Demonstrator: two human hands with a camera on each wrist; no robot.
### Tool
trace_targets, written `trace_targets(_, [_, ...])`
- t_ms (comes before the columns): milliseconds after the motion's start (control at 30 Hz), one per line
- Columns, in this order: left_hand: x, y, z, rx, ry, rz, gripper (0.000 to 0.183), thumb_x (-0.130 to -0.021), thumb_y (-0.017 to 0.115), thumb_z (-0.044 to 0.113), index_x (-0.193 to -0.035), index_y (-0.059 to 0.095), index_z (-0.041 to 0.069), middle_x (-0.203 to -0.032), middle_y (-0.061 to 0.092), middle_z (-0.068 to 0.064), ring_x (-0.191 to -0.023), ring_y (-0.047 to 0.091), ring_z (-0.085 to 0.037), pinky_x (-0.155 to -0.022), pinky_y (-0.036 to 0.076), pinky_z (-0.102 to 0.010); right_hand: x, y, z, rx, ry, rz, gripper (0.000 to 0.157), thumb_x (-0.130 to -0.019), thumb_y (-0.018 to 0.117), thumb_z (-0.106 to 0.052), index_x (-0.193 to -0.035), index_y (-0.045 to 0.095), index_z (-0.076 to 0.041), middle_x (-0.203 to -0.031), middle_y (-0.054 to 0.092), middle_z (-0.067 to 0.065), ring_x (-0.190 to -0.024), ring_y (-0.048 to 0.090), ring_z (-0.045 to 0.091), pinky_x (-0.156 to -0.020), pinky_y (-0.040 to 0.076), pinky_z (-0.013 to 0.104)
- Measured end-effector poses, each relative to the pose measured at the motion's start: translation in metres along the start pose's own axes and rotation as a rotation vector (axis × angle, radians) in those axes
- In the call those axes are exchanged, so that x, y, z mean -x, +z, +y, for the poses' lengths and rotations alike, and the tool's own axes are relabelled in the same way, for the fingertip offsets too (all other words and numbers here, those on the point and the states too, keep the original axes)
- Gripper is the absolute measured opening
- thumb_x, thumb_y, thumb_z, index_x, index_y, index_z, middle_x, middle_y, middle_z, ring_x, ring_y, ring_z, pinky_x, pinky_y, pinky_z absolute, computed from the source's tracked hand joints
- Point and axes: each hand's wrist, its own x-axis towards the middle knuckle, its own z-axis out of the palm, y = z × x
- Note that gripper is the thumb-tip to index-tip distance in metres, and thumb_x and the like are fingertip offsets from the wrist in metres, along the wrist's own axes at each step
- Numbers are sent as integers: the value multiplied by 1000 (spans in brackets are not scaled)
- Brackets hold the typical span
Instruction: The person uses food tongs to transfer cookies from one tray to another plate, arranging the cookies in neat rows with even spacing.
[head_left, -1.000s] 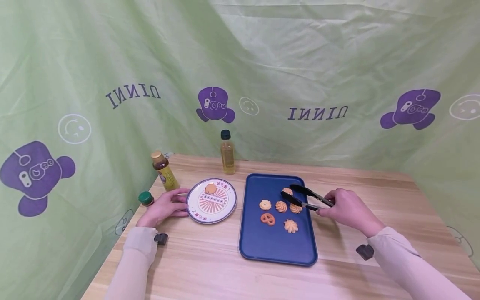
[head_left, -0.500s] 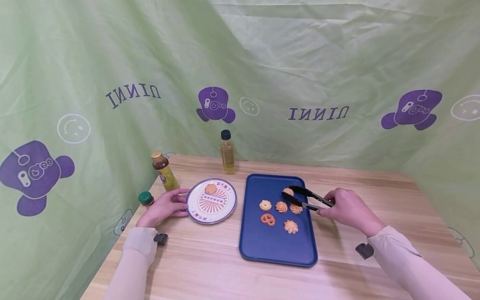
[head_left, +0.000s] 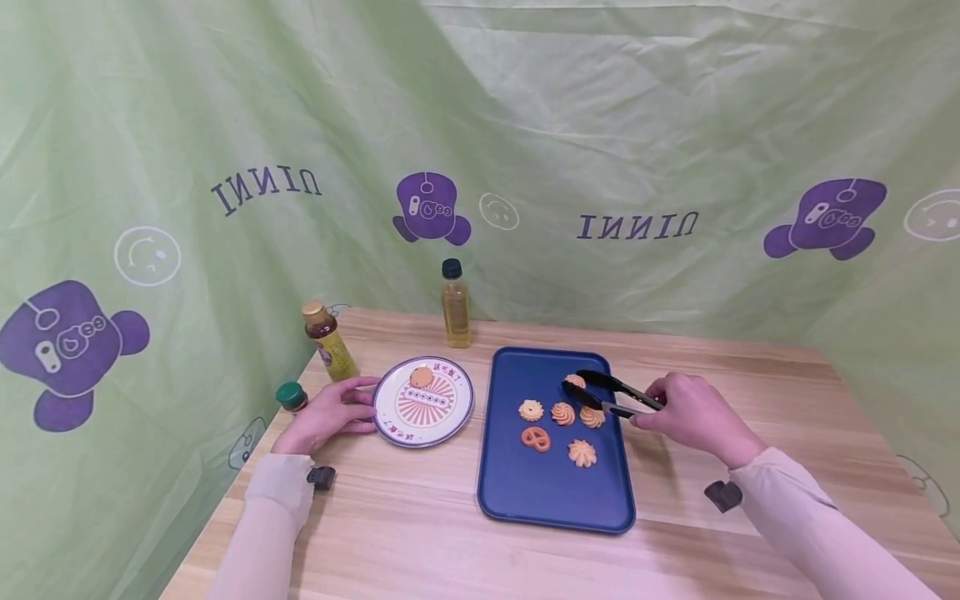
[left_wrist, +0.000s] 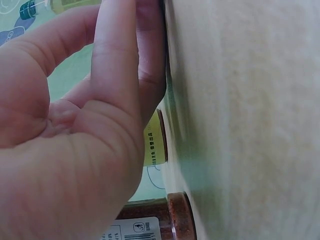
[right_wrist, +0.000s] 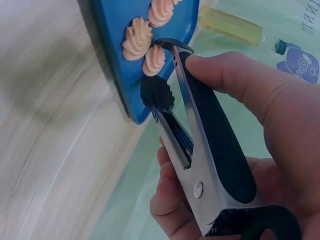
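My right hand grips black-tipped metal tongs over the right edge of a blue tray. In the right wrist view, the tong tips stand on either side of a swirled cookie; whether both touch it I cannot tell. Several other cookies lie on the tray, among them a pretzel and a star-shaped one. My left hand touches the left rim of a white patterned plate with loosely extended fingers. One round cookie lies near the plate's far side.
A yellow-labelled bottle and a green-capped jar stand left of the plate, the jar partly behind my left hand. An oil bottle stands at the back of the wooden table. A green printed curtain hangs behind.
My right hand and the tongs have shifted very slightly to the left. The left hand, the plate and the cookies look unmoved.
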Motion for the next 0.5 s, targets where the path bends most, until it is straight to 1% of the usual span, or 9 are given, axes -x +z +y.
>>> trace_targets(167, [0,0,0,3,0,1,70,-108,68,-3,-171,39,3,-138,59,-26,-100,79,-20,-93,74,-35,-5,1,-2,-3,-2,-2,39,-87,92,-33,-101,81,1,-82,72,4,-71,57,19,-62,46,31])
trace_targets(333, [0,0,1,7,-4,5,70,-107,68,-5,-171,40,2,-138,58,-26,-100,78,-21,-93,74,-35,-11,2,-7,8,-15,10,41,-88,92,-35,-103,81,1,-84,74,4,-73,59,19,-65,49,32])
trace_targets(500, [0,1,1,4,-13,11,70,-107,68,-5,-171,40,3,-139,57,-26,-101,78,-21,-93,74,-35,-18,2,-21,-10,-25,5,43,-89,91,-35,-104,81,4,-86,75,6,-73,61,19,-65,51,32])
